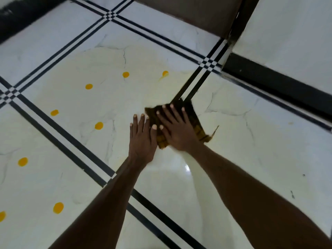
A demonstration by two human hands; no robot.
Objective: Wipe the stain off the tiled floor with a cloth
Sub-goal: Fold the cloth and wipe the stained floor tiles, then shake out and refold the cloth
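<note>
A dark brown and yellow checked cloth (193,114) lies flat on the white tiled floor (251,141) near a crossing of black tile lines. My right hand (177,129) presses flat on top of it with fingers spread. Beside it, my left hand (142,139) rests palm down on the floor, its thumb touching the cloth's left edge. Several round orange-yellow stains dot the tiles to the left, among them one stain (98,125) close to my left hand and another stain (165,73) smeared beyond the cloth. A pale yellowish film covers the tiles around them.
A dark brown furniture panel (197,13) stands at the far side. A black skirting strip (278,83) runs below a white wall at the right. A dark object (21,17) lies at the far left corner.
</note>
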